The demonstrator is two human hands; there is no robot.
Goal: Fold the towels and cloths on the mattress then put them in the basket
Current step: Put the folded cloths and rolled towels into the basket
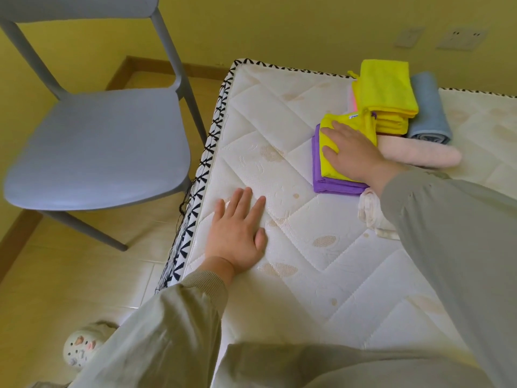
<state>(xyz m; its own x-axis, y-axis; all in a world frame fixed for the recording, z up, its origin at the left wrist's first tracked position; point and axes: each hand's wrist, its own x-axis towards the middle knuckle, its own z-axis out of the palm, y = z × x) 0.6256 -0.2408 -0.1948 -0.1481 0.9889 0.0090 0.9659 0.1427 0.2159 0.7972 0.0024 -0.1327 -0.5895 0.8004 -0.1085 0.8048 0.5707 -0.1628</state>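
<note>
Beside the grey chair (95, 141), a white quilted mattress (307, 261) meets yellow walls (279, 26).

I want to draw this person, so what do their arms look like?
Both arms are covered by long, loose sleeves in a pale grey-green cloth, plain with no pattern or print. The left sleeve ends in a snug ribbed cuff at the wrist. The right sleeve is baggy and creased. Past the cuffs nothing is worn: no gloves, rings or watch show.

Both hands (237, 233) (352, 152) flat, fingers straight
</note>
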